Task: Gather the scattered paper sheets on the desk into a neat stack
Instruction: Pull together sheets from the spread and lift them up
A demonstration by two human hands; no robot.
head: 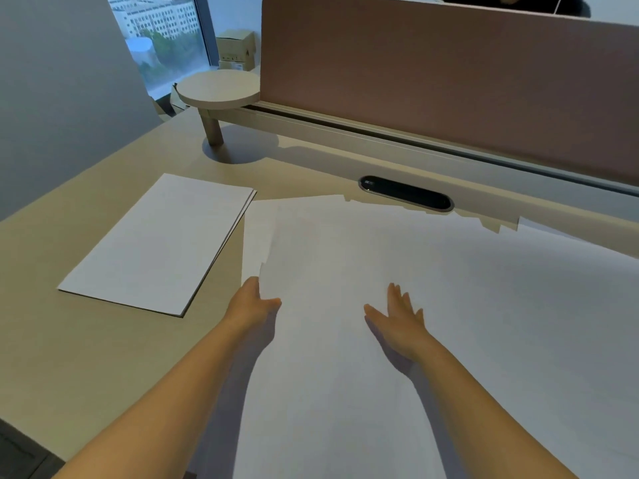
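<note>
Gathering step, head view. My left hand (252, 305) grips the left edge of the loose sheets (397, 257): the thumb lies on top, and the other fingers are hidden behind the paper's edge, so I judge them tucked beneath it. My right hand (401, 319) lies on or just above the spread, fingers straight and slightly splayed, holding nothing.

To do this well, I should keep the right palm flat and sweep the outlying sheets toward the left hand, sliding them, not lifting, so none curls or slips off. The left hand should act as a stop against which the edges can square up. Light pressure is best, since thin paper creases if pinched hard.

The loose sheets are plain white and overlap in a fan across the middle and right of the worktop (103, 357), their far corners stepped near the dark cable slot (406, 194). A squared stack (159, 243), already tidy, lies just beside them on the left.
</note>
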